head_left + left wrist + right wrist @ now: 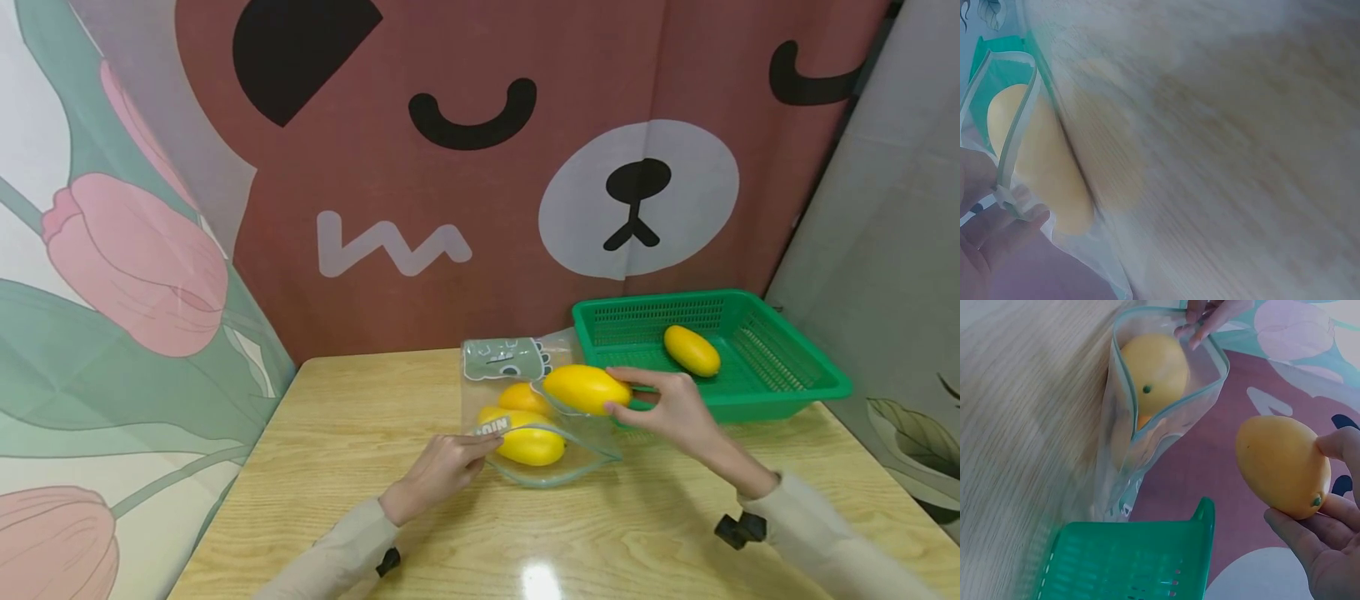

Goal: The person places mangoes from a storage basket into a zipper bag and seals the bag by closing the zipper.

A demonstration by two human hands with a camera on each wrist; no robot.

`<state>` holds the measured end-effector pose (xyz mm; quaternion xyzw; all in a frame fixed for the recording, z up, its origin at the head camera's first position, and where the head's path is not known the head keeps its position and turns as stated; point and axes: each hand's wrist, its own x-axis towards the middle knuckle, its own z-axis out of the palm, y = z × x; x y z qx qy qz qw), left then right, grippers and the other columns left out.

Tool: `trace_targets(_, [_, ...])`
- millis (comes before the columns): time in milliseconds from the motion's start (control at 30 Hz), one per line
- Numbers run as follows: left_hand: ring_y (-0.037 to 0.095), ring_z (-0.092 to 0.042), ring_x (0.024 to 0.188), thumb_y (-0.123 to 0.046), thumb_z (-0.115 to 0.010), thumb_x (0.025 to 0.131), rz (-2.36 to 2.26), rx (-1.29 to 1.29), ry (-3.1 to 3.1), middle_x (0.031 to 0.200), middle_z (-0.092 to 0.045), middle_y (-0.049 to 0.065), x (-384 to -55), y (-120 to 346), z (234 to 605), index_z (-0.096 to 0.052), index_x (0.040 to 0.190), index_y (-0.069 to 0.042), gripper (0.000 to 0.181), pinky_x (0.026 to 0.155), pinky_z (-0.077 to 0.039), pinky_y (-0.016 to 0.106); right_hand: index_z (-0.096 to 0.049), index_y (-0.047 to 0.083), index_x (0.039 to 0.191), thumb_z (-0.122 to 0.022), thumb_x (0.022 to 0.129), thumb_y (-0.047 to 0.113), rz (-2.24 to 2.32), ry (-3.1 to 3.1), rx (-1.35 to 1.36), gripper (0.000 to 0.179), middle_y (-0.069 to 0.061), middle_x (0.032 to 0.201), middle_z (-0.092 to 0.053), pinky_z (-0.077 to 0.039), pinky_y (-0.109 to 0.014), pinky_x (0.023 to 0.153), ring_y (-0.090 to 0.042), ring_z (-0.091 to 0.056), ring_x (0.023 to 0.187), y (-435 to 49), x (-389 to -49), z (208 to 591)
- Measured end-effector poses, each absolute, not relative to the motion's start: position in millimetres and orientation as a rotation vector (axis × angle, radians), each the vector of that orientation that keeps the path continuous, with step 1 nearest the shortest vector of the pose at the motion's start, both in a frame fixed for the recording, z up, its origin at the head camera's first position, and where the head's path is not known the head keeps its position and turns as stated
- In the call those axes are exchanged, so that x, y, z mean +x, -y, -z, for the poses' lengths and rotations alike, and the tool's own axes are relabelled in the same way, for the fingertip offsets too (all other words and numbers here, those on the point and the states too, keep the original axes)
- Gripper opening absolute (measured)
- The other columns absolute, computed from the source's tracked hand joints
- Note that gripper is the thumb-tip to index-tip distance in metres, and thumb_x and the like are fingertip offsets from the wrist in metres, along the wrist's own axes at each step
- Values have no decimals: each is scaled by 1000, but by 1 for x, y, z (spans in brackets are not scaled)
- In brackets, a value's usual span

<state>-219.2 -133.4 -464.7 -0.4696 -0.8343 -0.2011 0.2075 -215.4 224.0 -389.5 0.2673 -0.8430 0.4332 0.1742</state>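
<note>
My left hand (446,468) pinches the rim of a clear zip bag (543,482), whose mouth gapes open. Inside it lies a yellow mango (531,447), and behind that is a more orange fruit (522,398), partly covered. With thumb and fingertips, my right hand (678,417) holds another yellow mango (587,389). In the head view this mango overlaps the bag's far side; the right wrist view shows it held up apart from the bag, its green stem end toward the fingers. The left wrist view shows the bag's rim between finger and thumb.
A green plastic basket (750,407) stands at the back right of the wooden table (360,433), with one yellow mango (692,351) in it. The bag's far end carries a green cartoon print (504,359). A printed bear curtain (480,192) hangs behind the table.
</note>
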Motion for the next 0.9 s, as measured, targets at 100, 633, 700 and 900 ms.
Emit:
trace_targets(100, [18,-71,96,12,-70,78,561,-1306,2329,119,-69,10,-219,133,464,-71,118,-3,43,67,-52,12,-68,-3,120,-83,79,7,-1237,2392,773,45,-18,120,-68,-58,-27,74,-29,-68,101,-223,-213,389])
trace_targets(633, [14,-71,91,12,-69,79,570,-1289,2350,119,-69,9,-219,132,462,-71,119,-4,43,64,-50,10,-69,-1,121,-83,80,9,-1306,2390,871,45,-18,122,-67,-57,-26,75,-28,-67,104,-214,-201,385])
trace_targets(700, [12,-71,88,12,-69,79,577,-1283,2351,119,-69,10,-220,132,463,-71,119,-4,44,62,-49,9,-69,-1,121,-83,80,9,-1303,2382,883,45,-18,122,-67,-57,-27,75,-29,-67,104,-213,-200,385])
trace_targets(900, [16,-71,93,12,-68,80,574,-1273,2351,118,-69,10,-220,131,463,-71,118,-3,42,59,-48,9,-69,-1,120,-83,80,8,-1327,2377,902,44,-18,121,-67,-57,-26,75,-27,-68,103,-210,-195,383])
